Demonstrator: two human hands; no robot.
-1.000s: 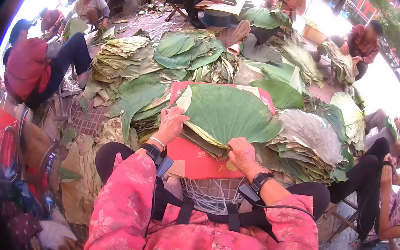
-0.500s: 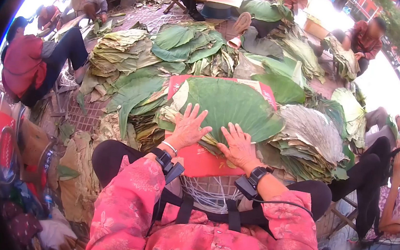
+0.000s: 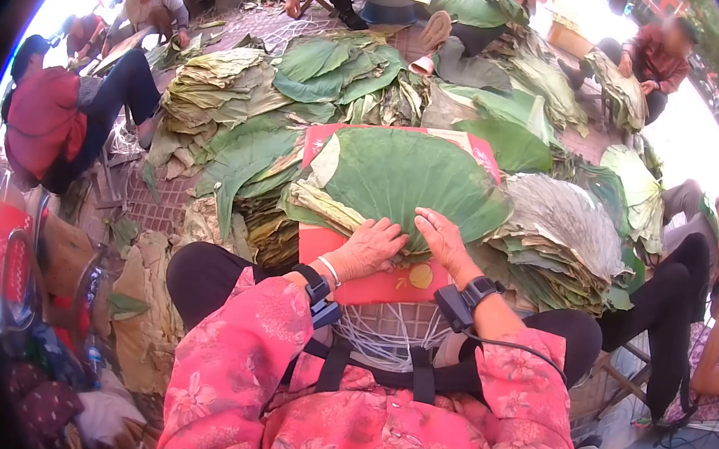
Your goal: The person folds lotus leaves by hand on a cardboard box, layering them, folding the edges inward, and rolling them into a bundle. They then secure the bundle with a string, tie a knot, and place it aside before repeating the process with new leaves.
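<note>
A large green lotus leaf point(image 3: 417, 174) lies spread over a red cardboard sheet point(image 3: 345, 283) in front of me, with pale folded leaves point(image 3: 326, 206) under its left side. My left hand point(image 3: 370, 248), with a white bracelet at the wrist, has its fingers bent over the near edge of the leaf. Just to its right, my right hand point(image 3: 445, 241) rests on the leaf's near edge with its fingers stretched out and close together. Both wrists carry black strapped devices.
A stack of dried leaves point(image 3: 560, 232) stands to the right, and more leaf piles point(image 3: 216, 91) lie beyond and to the left. White cords point(image 3: 383, 334) lie on the brick ground below the cardboard. Several people sit around, one in red point(image 3: 48, 117) at the left.
Both hands have drawn inward, closer together at the leaf's near edge. My left hand went from spread fingers to bent ones; the right hand's fingers came together.
</note>
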